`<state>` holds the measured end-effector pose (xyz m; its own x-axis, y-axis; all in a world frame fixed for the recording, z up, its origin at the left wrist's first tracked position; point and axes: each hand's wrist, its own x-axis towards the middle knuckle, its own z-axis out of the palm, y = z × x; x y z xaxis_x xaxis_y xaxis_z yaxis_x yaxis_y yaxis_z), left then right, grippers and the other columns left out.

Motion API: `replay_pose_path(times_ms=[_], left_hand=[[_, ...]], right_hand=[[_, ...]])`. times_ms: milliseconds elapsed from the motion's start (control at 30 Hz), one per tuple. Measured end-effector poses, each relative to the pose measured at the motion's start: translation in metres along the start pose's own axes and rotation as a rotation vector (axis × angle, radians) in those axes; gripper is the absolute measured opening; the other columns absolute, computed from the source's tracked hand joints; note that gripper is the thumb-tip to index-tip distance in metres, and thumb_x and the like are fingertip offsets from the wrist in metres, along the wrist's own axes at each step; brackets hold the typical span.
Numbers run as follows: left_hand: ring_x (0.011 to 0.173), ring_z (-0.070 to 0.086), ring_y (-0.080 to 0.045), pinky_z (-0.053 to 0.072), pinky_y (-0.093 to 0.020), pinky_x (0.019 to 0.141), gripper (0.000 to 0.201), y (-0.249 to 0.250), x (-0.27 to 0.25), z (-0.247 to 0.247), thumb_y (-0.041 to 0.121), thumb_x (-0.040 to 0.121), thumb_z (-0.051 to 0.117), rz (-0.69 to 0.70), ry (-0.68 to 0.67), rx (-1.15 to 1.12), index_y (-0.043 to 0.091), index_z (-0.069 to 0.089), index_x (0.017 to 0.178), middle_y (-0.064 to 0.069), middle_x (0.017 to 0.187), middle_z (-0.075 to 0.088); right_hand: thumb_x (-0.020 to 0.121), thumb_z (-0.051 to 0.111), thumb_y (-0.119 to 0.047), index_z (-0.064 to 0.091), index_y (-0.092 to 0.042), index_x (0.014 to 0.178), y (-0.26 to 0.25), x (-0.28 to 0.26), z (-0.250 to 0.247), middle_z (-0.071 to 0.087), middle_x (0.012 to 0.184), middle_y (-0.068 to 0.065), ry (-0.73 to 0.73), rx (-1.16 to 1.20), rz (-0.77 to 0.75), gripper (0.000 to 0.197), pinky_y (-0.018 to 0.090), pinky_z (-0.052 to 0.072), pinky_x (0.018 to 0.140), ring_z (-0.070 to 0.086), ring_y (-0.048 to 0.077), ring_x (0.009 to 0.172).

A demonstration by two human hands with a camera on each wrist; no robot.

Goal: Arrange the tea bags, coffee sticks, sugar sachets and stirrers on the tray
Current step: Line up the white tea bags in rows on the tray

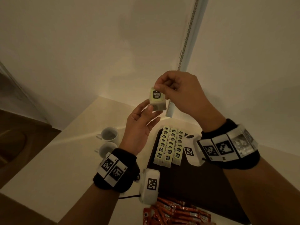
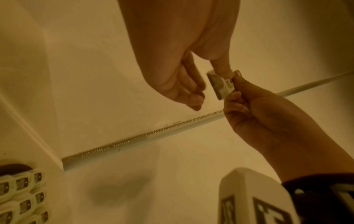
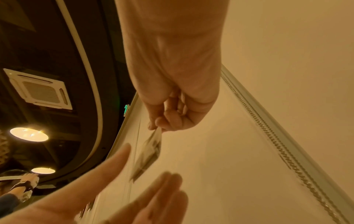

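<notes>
**Tea bag held aloft, not yet laid on the tray**

Right hand (image 1: 180, 93) pinching the top edge of a single tea bag (image 1: 157, 99) between thumb and curled fingers, well above the counter. Left hand (image 1: 139, 125) palm-up just below, fingers relaxed and mostly straight, thumb tip touching the bag's lower edge; more a steadying touch than a grip, judging by the left wrist view. In the right wrist view the bag hangs blurred from the pinch.

Step in hand, by the look of it: the tea-bag stage, nearly filled. Three neat columns of tea bags (image 1: 170, 144) already lying on the far part of the dark tray (image 1: 191, 181). Next move likely calls for lowering this bag label-up to the near end of a column, square with its neighbours and without nudging them.

Around: orange coffee sticks (image 1: 177, 211) heaped at the tray's near edge, probably still to be sorted. Two white cups (image 1: 109, 134) on the pale counter (image 1: 53, 159) left of the tray, apart from it. Sugar sachets and stirrers not seen. Wrist-worn cameras hang over the tray, hiding part of it.
</notes>
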<state>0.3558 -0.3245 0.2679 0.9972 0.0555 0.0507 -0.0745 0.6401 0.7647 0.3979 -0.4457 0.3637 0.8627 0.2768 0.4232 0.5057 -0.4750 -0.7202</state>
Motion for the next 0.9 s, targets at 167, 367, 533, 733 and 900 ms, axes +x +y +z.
replay_pose_path(times_ms=[167,367,533,733,900], left_hand=[[0.095,0.068,-0.022,0.054,-0.024,0.074,0.028,0.004,-0.017,-0.046,0.022,0.083,0.058,-0.043,0.037,0.258,0.015,0.063,0.109,-0.006,0.106,0.071],[0.082,0.067,-0.023,0.054,-0.024,0.069,0.019,0.001,-0.061,-0.121,0.009,0.094,0.050,-0.153,0.127,0.606,0.009,0.065,0.104,-0.009,0.095,0.072],[0.075,0.067,-0.022,0.055,-0.022,0.063,0.020,-0.001,-0.099,-0.169,0.005,0.095,0.046,-0.276,0.276,0.643,0.003,0.064,0.103,-0.012,0.091,0.072],[0.085,0.062,-0.034,0.055,-0.029,0.063,0.021,-0.002,-0.136,-0.210,0.011,0.098,0.045,-0.404,0.445,0.673,0.005,0.063,0.105,-0.016,0.099,0.069],[0.077,0.066,-0.029,0.056,-0.023,0.055,0.021,-0.002,-0.155,-0.231,0.009,0.098,0.043,-0.483,0.510,0.662,0.008,0.064,0.100,-0.016,0.099,0.068]], right_hand=[[0.085,0.065,-0.008,0.067,-0.016,0.090,0.060,-0.031,-0.002,0.062,0.074,-0.011,-0.075,-0.052,0.150,0.009,0.009,0.047,0.055,0.058,-0.004,0.057],[0.088,0.059,-0.004,0.065,-0.006,0.097,0.153,-0.097,0.020,0.061,0.090,-0.005,-0.273,-0.201,0.492,0.011,0.019,0.047,0.076,0.054,0.001,0.075],[0.090,0.060,-0.014,0.063,-0.009,0.104,0.212,-0.138,0.038,0.064,0.108,0.007,-0.543,-0.237,0.699,0.016,0.022,0.050,0.072,0.057,0.013,0.088],[0.089,0.062,-0.014,0.065,-0.009,0.100,0.244,-0.157,0.054,0.066,0.103,0.010,-0.570,-0.282,0.779,0.013,0.029,0.053,0.082,0.059,0.014,0.084],[0.090,0.059,-0.010,0.065,-0.005,0.102,0.255,-0.155,0.059,0.066,0.104,0.011,-0.379,-0.256,0.839,0.014,0.013,0.043,0.057,0.057,0.009,0.069]])
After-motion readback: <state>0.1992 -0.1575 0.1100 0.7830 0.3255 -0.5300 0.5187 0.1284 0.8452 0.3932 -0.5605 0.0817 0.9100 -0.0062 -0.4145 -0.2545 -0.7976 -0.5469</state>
